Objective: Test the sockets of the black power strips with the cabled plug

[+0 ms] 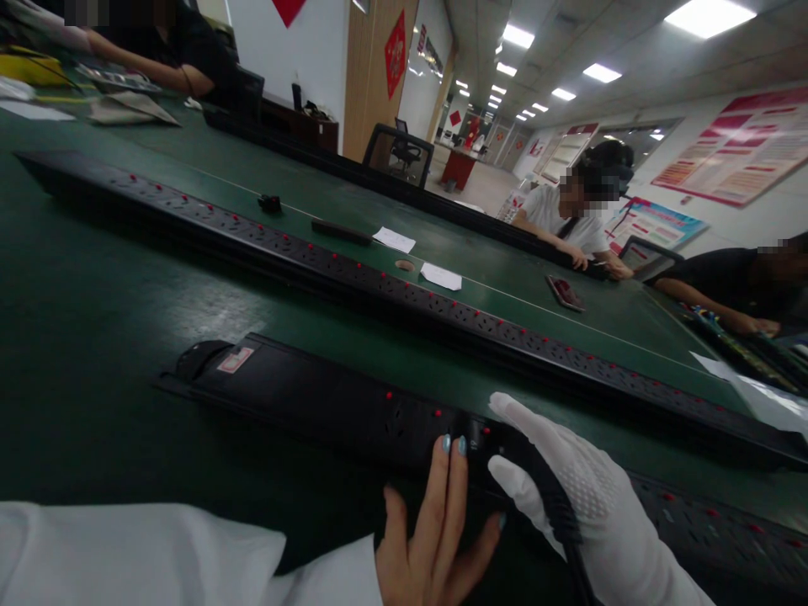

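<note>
A long black power strip with red dots beside its sockets lies across the near side of the table. It has a small white label near its left end. My left hand is bare, and its outstretched fingertips rest on the strip's socket face. Just to the right, my right hand, in a white glove with dotted grip, has its thumb and fingers around a black plug. The plug's front is at one of the sockets; how deep it sits cannot be made out. Its black cord runs down past my palm.
A second long power strip lies diagonally beyond, and a third dark strip lies farther back. Between them are paper slips, a table hole, a small black part and a phone. Several people work around the table.
</note>
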The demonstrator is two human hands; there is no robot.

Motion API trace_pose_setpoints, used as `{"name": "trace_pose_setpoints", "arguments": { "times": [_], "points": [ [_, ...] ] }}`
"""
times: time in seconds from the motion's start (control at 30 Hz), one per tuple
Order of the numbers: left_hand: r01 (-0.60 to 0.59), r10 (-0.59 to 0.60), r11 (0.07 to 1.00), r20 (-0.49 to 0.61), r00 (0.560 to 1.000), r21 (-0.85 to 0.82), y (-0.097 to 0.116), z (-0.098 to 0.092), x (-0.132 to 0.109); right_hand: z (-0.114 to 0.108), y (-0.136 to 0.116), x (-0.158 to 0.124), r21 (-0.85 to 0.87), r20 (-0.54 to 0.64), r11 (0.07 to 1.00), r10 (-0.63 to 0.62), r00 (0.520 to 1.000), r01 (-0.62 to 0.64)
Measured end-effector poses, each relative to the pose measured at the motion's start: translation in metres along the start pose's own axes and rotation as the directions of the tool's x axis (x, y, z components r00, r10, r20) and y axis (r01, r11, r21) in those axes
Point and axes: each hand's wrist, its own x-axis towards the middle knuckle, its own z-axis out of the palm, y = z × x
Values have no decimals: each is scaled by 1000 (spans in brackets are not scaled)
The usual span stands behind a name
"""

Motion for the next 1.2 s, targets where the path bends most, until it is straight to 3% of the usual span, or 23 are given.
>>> {"name": "trace_pose_setpoints", "arguments": {
  "times": [0.63, 0.97, 1.13, 1.2],
  "points": [
    [2, -3, 1000, 57, 998, 10, 0, -5, 1, 2, 3, -10, -9, -22, 999, 47, 999, -48],
    [-11, 10, 1000, 32, 999, 22, 0, -4, 1, -2, -19, 6, -78, -50, 997, 1, 999, -5],
    [15, -15, 1000, 23, 1000, 16, 1, -5, 1, -1, -16, 14, -9, 57, 998, -69, 996, 69],
    [23, -23, 1000, 9, 1000, 9, 1, -4, 2, 0, -15, 15, 14, 50, 997, -79, 996, 79]
  ]
}}
